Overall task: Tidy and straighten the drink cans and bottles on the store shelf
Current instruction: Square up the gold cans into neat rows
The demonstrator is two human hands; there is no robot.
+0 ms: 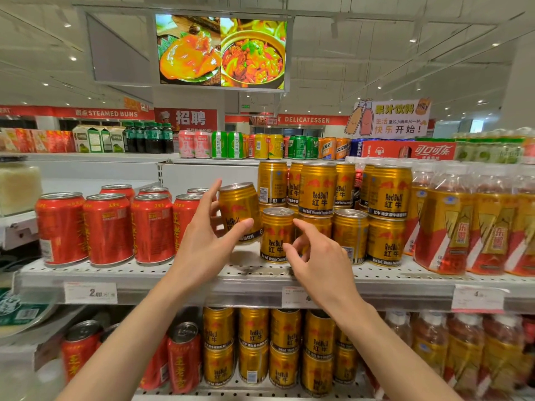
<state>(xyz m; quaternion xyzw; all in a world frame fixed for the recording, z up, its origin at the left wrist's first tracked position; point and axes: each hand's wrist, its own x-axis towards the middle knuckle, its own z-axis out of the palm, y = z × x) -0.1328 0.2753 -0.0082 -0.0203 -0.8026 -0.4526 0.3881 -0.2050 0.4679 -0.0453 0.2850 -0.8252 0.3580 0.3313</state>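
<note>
My left hand (212, 235) grips a gold Red Bull can (238, 211), tilted and lifted just above the white perforated shelf (185, 270). Its thumb lies across the can's front and its fingers reach behind. To the right stands an upright gold can (275, 234) at the shelf front. My right hand (315, 253) hovers in front of it with fingers loosely curled, holding nothing; whether it touches the can I cannot tell. More gold cans (388, 215) are stacked two high behind and to the right.
Red cans (107, 227) stand in rows at the left. Shrink-wrapped packs of amber bottles (469, 224) fill the right. The lower shelf holds more gold cans (283, 351) and red cans (183, 357). Price tags (90, 292) hang on the shelf edge.
</note>
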